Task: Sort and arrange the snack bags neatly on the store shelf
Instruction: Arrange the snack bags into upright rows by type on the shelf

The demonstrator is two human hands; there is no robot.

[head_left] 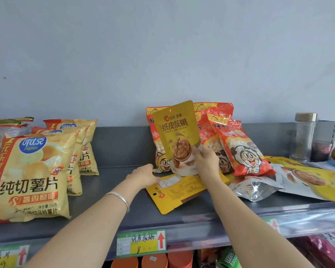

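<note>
Walnut pouch [177, 136], yellow, stands upright in the head view just in front of the red snack bags [242, 149] at the back of the grey metal shelf [112, 192]. The right hand [206, 158] pinches its lower right edge, thumb on the front. The left hand [143, 174] lies with fairly straight fingers at the corner of a flat pouch [177, 192] lying back-up on the shelf; whether it touches, I cannot tell. Such a pouch is probably light, its film slick and crinkly, stiffer along the sealed edges, with lumpy nuts inside. A side seam or the top strip looks the surest hold. The shelf looks smooth, so bags may slide, and its raised back gives them support under a plain grey wall. Potato chip bags [33, 176] stand in a row at the left, and a glass jar [304, 136] at the far right.
</note>
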